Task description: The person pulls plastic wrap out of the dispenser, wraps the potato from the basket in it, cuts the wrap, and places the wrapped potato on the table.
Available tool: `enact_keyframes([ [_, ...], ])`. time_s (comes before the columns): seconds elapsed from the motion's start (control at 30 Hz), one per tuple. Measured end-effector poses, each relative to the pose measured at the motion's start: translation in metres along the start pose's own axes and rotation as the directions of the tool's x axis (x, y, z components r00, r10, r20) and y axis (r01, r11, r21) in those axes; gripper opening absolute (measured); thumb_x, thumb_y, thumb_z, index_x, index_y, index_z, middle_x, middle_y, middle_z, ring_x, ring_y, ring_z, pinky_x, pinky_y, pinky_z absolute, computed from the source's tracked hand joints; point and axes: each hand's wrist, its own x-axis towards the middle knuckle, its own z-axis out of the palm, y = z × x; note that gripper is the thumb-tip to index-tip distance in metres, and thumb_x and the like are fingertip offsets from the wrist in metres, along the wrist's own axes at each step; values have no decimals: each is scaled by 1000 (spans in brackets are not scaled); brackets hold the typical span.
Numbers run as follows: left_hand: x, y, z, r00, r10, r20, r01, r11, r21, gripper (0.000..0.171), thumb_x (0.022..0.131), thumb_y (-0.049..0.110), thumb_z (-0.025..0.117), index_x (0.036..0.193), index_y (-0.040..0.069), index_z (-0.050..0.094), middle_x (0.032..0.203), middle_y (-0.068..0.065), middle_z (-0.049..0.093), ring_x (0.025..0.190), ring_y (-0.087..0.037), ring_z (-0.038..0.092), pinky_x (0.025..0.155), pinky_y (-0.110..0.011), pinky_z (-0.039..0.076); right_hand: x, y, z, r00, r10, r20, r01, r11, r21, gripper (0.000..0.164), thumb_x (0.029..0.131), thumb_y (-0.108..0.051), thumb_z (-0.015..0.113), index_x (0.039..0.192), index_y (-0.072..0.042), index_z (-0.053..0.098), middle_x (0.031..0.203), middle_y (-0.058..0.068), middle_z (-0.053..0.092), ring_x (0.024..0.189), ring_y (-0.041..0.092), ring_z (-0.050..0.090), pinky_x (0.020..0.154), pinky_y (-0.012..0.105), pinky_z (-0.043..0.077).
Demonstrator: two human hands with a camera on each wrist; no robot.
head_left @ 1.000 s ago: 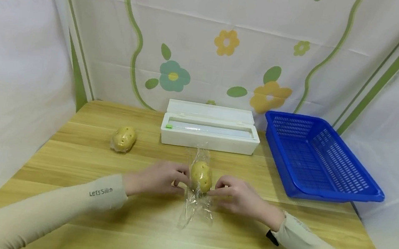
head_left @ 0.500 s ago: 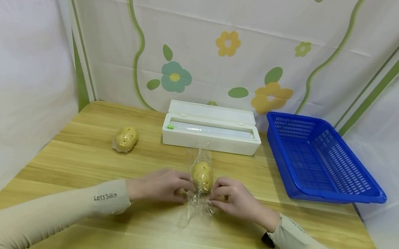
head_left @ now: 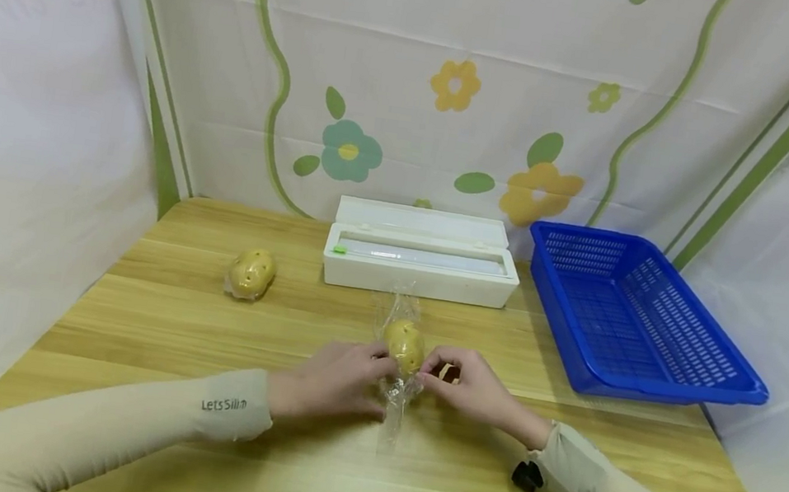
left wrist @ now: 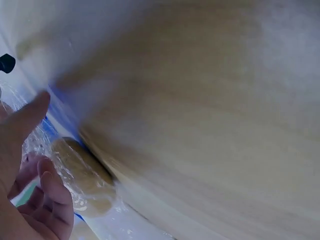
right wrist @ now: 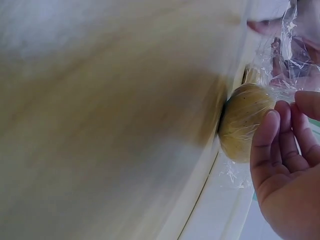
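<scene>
A yellow potato sits mid-table, wrapped in clear plastic wrap whose loose ends stick out at the far and near sides. My left hand is at its near left side, fingers bent and touching the wrap, thumb held apart. In the left wrist view that hand shows a gap between thumb and fingers. From the right, my right hand pinches the gathered wrap by the potato's near end. The right wrist view shows its thumb against the fingertips, beside the wrapped potato.
A second wrapped potato lies at the left. Behind the work stands a white plastic wrap dispenser with its lid raised. A blue perforated basket stands at the right of the wooden table. A patterned curtain hangs behind.
My left hand has moved right and toward the potato's near end, its thumb spreading away. The near end of the wrap has been drawn in narrower. My right hand has closed in on the wrap.
</scene>
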Motion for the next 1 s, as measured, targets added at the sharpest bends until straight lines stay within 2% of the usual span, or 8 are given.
enact_keyframes([
  [0.1, 3, -4, 4, 998, 3, -57, -6, 998, -55, 27, 80, 29, 83, 102, 15, 74, 99, 3, 60, 75, -7, 57, 62, -14, 45, 2, -1, -1, 1000, 24, 13, -24, 1000, 3, 5, 91, 2, 68, 87, -2, 69, 86, 8, 67, 76, 28, 61, 61, 31, 53],
  [0.23, 5, -13, 7, 996, -7, -91, -6, 990, -143, 9, 86, 21, 79, 94, 16, 78, 98, 5, 59, 73, -7, 58, 62, -13, 44, 4, 16, -2, 1000, -7, 23, 7, 1000, -14, 4, 91, -5, 71, 90, -9, 69, 86, 0, 66, 77, 23, 61, 61, 31, 53],
  [0.37, 8, -18, 6, 995, -71, -76, 47, 959, -281, 4, 91, 20, 74, 91, 16, 75, 93, 9, 61, 74, -3, 56, 64, -16, 47, 6, 17, -5, 995, -91, 45, 95, 992, -88, 23, 82, -10, 81, 100, -14, 67, 87, -2, 65, 77, 18, 60, 59, 32, 52],
  [0.47, 11, -22, 5, 989, -137, -47, 106, 909, -402, 4, 92, 15, 71, 89, 17, 73, 86, 13, 63, 75, -2, 58, 66, -22, 50, 10, 16, -4, 988, -151, 37, 155, 972, -177, 35, 77, -20, 86, 105, -16, 66, 90, -3, 64, 79, 20, 60, 59, 34, 52],
  [0.67, 15, -29, 2, 955, -296, 31, 254, 758, -601, 2, 95, 12, 68, 97, 12, 68, 88, 9, 68, 81, -6, 65, 71, -28, 54, 24, 11, 0, 979, -192, -65, 169, 952, -255, 12, 85, -23, 80, 84, -21, 69, 95, -4, 61, 88, 21, 58, 68, 38, 51],
  [0.73, 17, -30, 1, 940, -337, 46, 285, 708, -647, 7, 95, 12, 67, 101, 8, 65, 89, 6, 70, 81, -10, 67, 70, -29, 54, 28, 9, 1, 985, -138, -104, 110, 965, -237, 14, 86, -21, 80, 79, -21, 68, 101, 1, 60, 94, 21, 56, 74, 41, 50],
  [0.8, 18, -32, 0, 931, -361, 53, 303, 683, -665, 11, 96, 13, 66, 103, 6, 63, 88, 4, 70, 81, -14, 67, 68, -30, 54, 30, 8, 2, 991, -38, -129, 14, 984, -178, 15, 86, -22, 79, 78, -20, 67, 111, 6, 59, 100, 22, 54, 79, 42, 50],
  [1.0, 22, -34, -1, 925, -369, 88, 334, 682, -651, 23, 92, 24, 72, 106, 8, 63, 86, 5, 68, 79, -15, 65, 70, -32, 54, 37, 6, 3, 955, 251, -160, -256, 967, -8, 19, 87, -23, 77, 74, -11, 68, 128, 12, 54, 113, 34, 52, 87, 46, 50],
])
